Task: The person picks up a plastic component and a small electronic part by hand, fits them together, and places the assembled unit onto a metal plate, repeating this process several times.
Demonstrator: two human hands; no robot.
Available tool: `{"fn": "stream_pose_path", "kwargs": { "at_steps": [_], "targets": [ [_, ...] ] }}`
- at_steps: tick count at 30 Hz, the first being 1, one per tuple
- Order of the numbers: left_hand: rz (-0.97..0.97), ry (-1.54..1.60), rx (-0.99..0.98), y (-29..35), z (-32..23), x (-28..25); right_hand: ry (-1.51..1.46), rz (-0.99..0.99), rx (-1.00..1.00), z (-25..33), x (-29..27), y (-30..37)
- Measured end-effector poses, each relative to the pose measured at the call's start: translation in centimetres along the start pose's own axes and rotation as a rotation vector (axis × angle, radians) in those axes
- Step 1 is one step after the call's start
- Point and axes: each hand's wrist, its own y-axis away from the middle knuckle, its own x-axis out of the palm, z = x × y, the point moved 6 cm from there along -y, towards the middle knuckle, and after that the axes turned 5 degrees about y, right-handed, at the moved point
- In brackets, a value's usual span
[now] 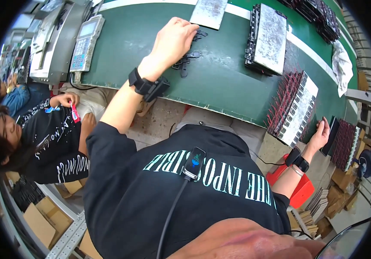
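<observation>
Far left: grey metal machine housing [58,41] w/ a grey keypad controller with small screen [86,43] leaning at its right edge. Green conveyor belt surface [220,82] runs left to right. Far centre: flat grey metal plate [209,13]. Right of it: black tray topped w/ scuffed grey sheet [269,39]. Far right: white crumpled cloth [342,64]. Near left: two seated co-workers, the nearer one's hand [67,100] holding a small red tag [75,113]. Brown cardboard boxes [43,220] on floor, near left. Red plastic stool [299,190] near right.

Two hands [174,41], two co-workers [43,138], one keypad [86,43]
</observation>
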Motion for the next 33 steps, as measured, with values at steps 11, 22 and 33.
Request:
{"fn": "stream_pose_path", "kwargs": {
  "at_steps": [11,22,33],
  "targets": [
    [0.225,0.036,0.005,-2.2,0.6,1.5,0.053,0.283,0.006,9.5,0.5,-2.2],
    [0.246,0.13,0.007,-2.0,-2.1,1.2,0.249,0.504,-0.507,16.0,4.3,-2.9],
    [0.135,0.113,0.093,0.1,-4.3,1.1,0.336,0.687,-0.486,18.5,6.1,-0.2]
  ]
}}
